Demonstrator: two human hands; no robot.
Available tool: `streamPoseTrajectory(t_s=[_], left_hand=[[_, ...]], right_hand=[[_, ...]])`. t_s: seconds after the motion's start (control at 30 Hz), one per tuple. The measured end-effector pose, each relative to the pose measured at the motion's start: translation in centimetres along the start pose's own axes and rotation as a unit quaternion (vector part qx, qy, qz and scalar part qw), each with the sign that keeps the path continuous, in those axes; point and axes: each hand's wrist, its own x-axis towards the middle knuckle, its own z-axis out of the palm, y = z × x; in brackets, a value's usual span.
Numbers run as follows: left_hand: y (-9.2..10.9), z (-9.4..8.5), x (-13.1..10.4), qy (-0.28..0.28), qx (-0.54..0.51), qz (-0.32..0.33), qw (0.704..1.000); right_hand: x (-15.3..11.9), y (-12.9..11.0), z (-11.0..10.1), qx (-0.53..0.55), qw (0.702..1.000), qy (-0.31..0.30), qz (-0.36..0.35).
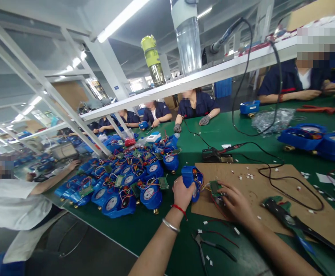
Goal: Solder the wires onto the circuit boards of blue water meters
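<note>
My left hand [182, 193] is wrapped round a blue water meter [188, 174], tipped up at the left edge of a brown cardboard sheet [230, 174]. Thin coloured wires run from the meter to a small green circuit board [214, 187]. The fingers of my right hand [234, 199] close on that board's right side. Below the hands, a pair of cutting pliers [200, 241] lies spread on the green table, beside a loose red wire [224, 234]. To the left of my left hand stand several more blue meters [151, 193] with boards and wires attached.
A soldering iron [230, 148] rests at its black stand [209, 155] behind the cardboard. Large dark-handled cutters [289, 220] lie at right, among scattered white connectors. A shelf [167, 89] with bottles spans above. Several co-workers sit opposite; another person [18, 195] is at left.
</note>
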Motion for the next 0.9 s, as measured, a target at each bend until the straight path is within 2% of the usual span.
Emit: streamPoseTrajectory(t_s=[0.17,0.47,0.6,0.73,0.8,0.9], left_hand=[[-0.8,0.3,0.2,-0.008,0.041,-0.004,0.999],[-1.2,-0.3,0.3,-0.025,-0.006,0.019,0.999],[-1.1,-0.6,-0.4,0.024,-0.017,0.044,0.999],[0.2,-1.8,-3.2,0.082,-0.040,0.102,0.991],[1.1,-2.2,-5.0,0.054,-0.058,0.143,0.986],[1.9,-1.7,-7.1,-0.081,-0.088,0.191,0.974]], right_hand=[[-0.6,1.3,1.2,0.010,1.000,-0.004,0.021],[-0.8,0.9,1.2,0.028,0.998,-0.034,0.055],[-0.8,1.0,1.3,0.034,0.996,-0.036,0.068],[-0.8,1.3,1.3,0.033,0.996,-0.036,0.074],[-0.7,1.3,1.4,0.034,0.995,-0.041,0.078],[-0.5,1.1,1.6,0.049,0.994,-0.052,0.079]])
